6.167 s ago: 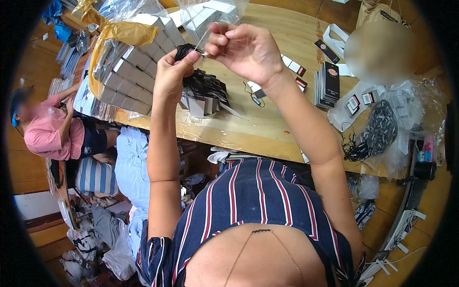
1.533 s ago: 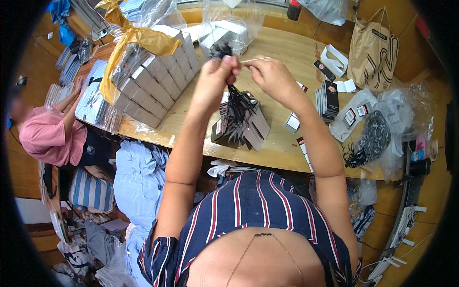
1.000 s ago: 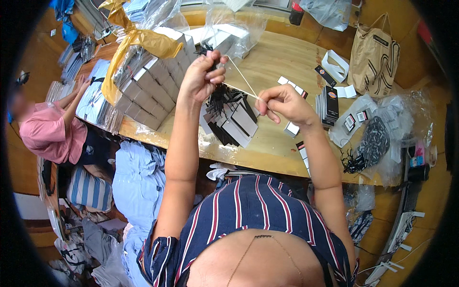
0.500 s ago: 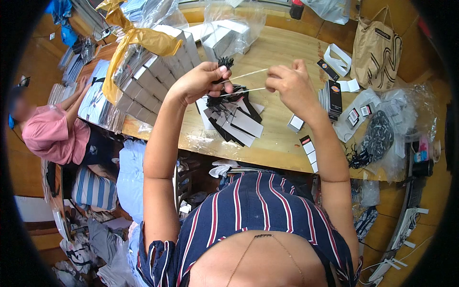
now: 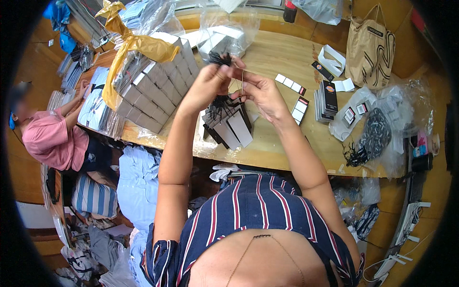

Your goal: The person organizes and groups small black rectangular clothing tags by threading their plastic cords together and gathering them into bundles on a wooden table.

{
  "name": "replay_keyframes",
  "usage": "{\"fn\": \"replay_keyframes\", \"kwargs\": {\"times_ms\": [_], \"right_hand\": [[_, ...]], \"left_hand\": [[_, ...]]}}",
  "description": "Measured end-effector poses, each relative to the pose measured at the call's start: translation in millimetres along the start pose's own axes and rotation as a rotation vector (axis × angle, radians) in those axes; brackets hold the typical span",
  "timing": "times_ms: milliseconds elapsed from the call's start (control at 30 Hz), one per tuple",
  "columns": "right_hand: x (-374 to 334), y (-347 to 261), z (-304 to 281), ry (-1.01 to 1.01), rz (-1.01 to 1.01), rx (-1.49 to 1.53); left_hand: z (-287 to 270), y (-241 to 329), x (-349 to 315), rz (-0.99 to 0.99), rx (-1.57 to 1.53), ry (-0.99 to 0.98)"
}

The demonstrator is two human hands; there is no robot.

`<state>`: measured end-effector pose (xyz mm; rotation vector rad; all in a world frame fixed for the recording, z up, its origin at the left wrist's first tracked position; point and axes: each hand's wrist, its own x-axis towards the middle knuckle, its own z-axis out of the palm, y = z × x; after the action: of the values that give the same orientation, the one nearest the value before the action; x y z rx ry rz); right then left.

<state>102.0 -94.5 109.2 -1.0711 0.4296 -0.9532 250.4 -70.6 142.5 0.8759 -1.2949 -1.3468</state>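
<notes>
My left hand (image 5: 215,82) is closed round the black strings (image 5: 220,58) of a bunch of hang tags, and their looped ends stick up above the fist. The black and white hang tags (image 5: 237,128) dangle below it in a fanned bundle, low over the table. Close beside it, my right hand (image 5: 262,95) pinches a thin pale rubber band (image 5: 242,78), which runs up toward the fingers of the left hand. Where the band passes round the strings is hidden by my fingers.
Label strips (image 5: 290,83), a stack of black tags (image 5: 326,101) and a plastic bag (image 5: 377,129) of black strings lie on the wooden table (image 5: 282,148) to the right. White box stacks (image 5: 148,95) stand left. A person in pink (image 5: 56,138) works beyond them.
My right hand has come in toward the left, so the stretched band is now slack and short. The bundle hangs more upright, and label strips formerly behind my right arm show.
</notes>
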Motion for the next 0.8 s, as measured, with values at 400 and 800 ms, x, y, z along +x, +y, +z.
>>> {"fn": "replay_keyframes", "kwargs": {"times_ms": [400, 800], "right_hand": [[10, -10, 9, 0.148, -0.039, 0.346], [27, -27, -7, -0.172, -0.15, -0.166]], "left_hand": [[32, -4, -26, 0.608, 1.079, 0.055], [26, 18, -30, 0.261, 0.34, 0.191]]}}
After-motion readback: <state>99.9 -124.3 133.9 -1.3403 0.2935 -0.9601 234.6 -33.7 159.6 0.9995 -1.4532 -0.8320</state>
